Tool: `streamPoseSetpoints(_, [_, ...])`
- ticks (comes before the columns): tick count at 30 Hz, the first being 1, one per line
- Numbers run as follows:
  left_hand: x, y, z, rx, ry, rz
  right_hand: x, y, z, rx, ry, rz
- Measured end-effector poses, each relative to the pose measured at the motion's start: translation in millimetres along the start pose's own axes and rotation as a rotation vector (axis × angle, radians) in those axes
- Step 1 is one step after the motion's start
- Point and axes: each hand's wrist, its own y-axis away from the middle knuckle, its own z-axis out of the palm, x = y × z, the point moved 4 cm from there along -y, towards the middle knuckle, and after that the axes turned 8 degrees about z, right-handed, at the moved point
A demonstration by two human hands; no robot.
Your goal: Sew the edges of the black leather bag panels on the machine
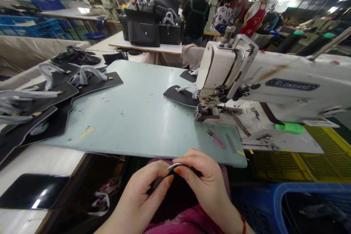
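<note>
Panel, black, largely hidden, pinched by left hand and right hand.

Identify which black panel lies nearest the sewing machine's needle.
The lone panel just left of the machine head; others lie behind it or piled far left.

FREE: bare worktop left of the sewing machine, near edge to far | BLOCKED: its head and arm fill the right side | LOW: thread snips just before the machine, black panel at its left | FAR LEFT: stacked bag panels crowd the edge | ENTRY: left hand, right hand below near edge, front-left of machine
</note>
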Motion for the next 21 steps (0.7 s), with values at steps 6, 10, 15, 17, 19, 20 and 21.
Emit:
streamPoseSetpoints(6, [0.8,1.4,1.9,-0.007,0.003,-0.005,-0.3,3.1,0.8,0.015,0.008,0.040])
streamPoseSetpoints(10, [-3.4,3.9,4.7,-0.044,0.017,-0.050,-0.5,4.7,1.5,0.048,0.034,0.051])
streamPoseSetpoints(15, [-11.4,-3.1,0.8,-0.124,0.016,-0.172,4.6,4.1,4.3,0.025,0.049,0.099])
streamPoseSetpoints(17, [-9.0,-8.2,-0.2,-0.219,-0.013,-0.104,6.3,3.3,4.2,-0.003,0.029,0.109])
streamPoseSetpoints(19, [-5.2,-11.2,-3.4,-0.230,-0.051,-0.011,6.6,2.2,3.3,-0.034,-0.005,0.093])
streamPoseSetpoints(20, [-4.0,-11.6,-5.5,-0.203,-0.068,0.018,6.3,1.7,2.8,-0.046,-0.013,0.073])
streamPoseSetpoints(21, [-3.4,-11.1,-7.3,-0.176,-0.087,0.033,6.0,1.3,2.2,-0.048,-0.004,0.048])
